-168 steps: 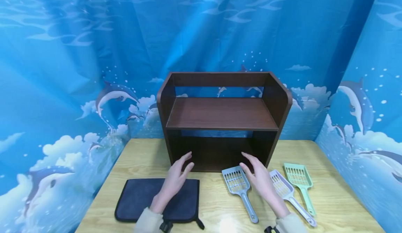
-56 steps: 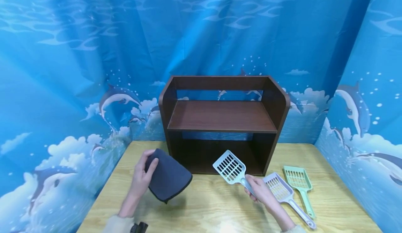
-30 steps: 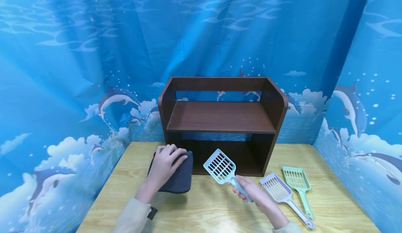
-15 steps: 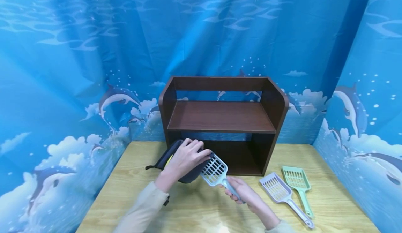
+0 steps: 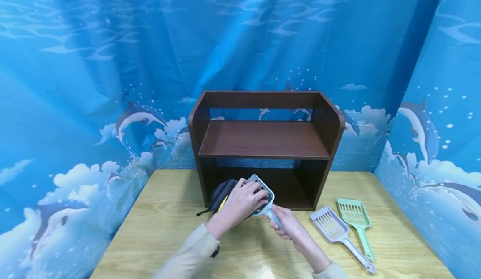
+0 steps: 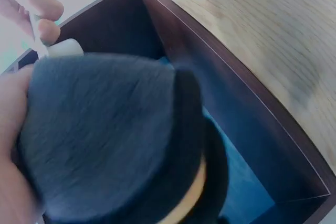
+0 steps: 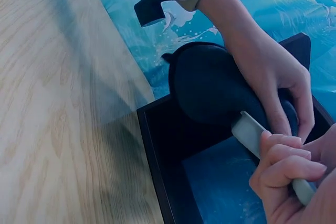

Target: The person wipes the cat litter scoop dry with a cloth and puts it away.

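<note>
In the head view my left hand (image 5: 244, 197) holds a folded dark navy cloth (image 5: 221, 191) against the slotted head of a light blue litter scoop (image 5: 268, 210). Fingers lie over the slots and hide part of them. A strip of yellow shows in the cloth's fold, and a small loop hangs from its corner. My right hand (image 5: 287, 224) grips the scoop's handle, its head tilted up in front of the shelf. In the left wrist view the doubled cloth (image 6: 110, 135) covers most of the scoop. From the right wrist, the scoop's edge (image 7: 249, 132) meets the cloth (image 7: 210, 85).
A dark brown two-tier shelf (image 5: 264, 139) stands on the wooden table (image 5: 161, 220) just behind the hands. To the right lie a pale purple litter scoop (image 5: 330, 224) and a green one (image 5: 355, 213). A blue dolphin-print curtain (image 5: 94, 62) hangs behind and at the sides.
Both hands took up cloth and blue scoop from the table. The left hand then carried the cloth rightward onto the scoop's head; over the last half second its fingers moved further across the slots.
</note>
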Tool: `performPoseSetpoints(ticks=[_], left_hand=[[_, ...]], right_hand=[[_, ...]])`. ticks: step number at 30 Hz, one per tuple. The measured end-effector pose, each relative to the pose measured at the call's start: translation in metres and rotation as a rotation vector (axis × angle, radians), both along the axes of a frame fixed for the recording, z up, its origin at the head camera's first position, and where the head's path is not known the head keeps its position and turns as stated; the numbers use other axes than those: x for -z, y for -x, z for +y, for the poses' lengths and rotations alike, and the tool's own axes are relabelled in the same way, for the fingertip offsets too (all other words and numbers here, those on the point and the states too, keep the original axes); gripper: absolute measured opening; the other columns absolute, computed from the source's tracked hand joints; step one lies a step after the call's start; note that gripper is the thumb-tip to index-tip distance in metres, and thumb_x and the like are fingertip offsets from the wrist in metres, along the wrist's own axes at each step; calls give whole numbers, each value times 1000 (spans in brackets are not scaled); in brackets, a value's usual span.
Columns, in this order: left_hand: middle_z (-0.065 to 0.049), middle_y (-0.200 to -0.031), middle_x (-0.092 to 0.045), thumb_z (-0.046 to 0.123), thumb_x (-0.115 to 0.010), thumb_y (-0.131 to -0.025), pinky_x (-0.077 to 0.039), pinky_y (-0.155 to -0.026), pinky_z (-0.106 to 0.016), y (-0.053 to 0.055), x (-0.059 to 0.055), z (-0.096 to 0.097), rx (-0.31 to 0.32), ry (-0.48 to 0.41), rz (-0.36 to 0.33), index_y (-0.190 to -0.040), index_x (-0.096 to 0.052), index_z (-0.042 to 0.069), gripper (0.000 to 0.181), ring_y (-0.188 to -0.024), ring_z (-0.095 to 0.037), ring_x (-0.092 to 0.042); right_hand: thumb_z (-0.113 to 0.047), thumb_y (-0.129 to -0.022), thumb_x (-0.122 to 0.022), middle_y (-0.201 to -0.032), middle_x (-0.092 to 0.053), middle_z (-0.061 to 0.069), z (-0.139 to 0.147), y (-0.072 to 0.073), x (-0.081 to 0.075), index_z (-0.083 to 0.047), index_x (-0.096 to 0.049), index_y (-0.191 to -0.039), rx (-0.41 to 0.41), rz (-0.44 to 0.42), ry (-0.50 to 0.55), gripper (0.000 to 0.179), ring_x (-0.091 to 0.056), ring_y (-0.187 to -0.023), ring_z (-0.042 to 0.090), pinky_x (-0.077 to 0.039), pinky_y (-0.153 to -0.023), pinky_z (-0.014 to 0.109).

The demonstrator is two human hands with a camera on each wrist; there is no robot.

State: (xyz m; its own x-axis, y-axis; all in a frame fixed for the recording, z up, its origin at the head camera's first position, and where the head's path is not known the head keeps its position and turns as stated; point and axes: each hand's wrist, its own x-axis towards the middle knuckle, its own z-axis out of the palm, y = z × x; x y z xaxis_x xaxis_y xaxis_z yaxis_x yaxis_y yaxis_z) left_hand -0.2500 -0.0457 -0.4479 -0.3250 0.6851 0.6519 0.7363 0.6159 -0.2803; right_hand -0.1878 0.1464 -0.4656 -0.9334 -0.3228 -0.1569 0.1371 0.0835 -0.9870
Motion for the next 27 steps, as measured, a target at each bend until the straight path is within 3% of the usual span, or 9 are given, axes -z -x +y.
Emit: performPoseSetpoints(ticks=[2,5,12,16,20,27], left_hand=[[6,-91,-65,35,-74,-92,-44,-82,-34,-1,0,0,0,3,-70,-100,-72,25,13,-87,-13,-61],[7,-93,-66,34,-76,-90,-44,-87,-35,-2,-2,1,13,5,-110,-101,-73,24,15,-89,-12,-63],[6,-91,-68,32,-81,-85,-45,-86,-35,0,-4,8,-4,-42,-38,-93,-73,23,14,-88,-12,-65],[4,-88,-66,30,-83,-82,-44,-83,-38,5,-4,7,-86,-97,9,-89,-73,20,15,-84,-16,-64],[2,-87,-65,28,-83,-81,-44,-83,-40,7,-4,5,-148,-141,-1,-89,-72,17,17,-81,-17,-62],[5,-91,-66,31,-78,-88,-42,-84,-39,3,-6,10,-75,-148,-123,-92,-74,18,14,-85,-14,-63]], right_hand=[[-31,-111,-33,-64,-46,-6,1,-1,-1,0,-60,-101,11,6,-8,42,-31,-46,1,-23,-41,15],[-30,-111,-33,-63,-44,-6,2,-1,-2,1,-60,-101,17,11,-10,42,-30,-46,1,-22,-41,15],[-30,-111,-33,-63,-44,-5,-3,-3,0,1,-59,-99,32,22,-15,42,-30,-46,2,-22,-41,15],[-30,-111,-34,-62,-43,-6,-5,-5,0,-1,-59,-97,52,25,-34,41,-29,-46,2,-22,-41,16],[-30,-111,-34,-61,-42,-6,-6,-6,-1,-1,-59,-95,64,28,-46,41,-28,-46,3,-21,-41,16],[-29,-111,-34,-63,-45,-4,-7,-5,-4,2,-60,-100,77,42,-49,42,-30,-47,4,-22,-41,16]])
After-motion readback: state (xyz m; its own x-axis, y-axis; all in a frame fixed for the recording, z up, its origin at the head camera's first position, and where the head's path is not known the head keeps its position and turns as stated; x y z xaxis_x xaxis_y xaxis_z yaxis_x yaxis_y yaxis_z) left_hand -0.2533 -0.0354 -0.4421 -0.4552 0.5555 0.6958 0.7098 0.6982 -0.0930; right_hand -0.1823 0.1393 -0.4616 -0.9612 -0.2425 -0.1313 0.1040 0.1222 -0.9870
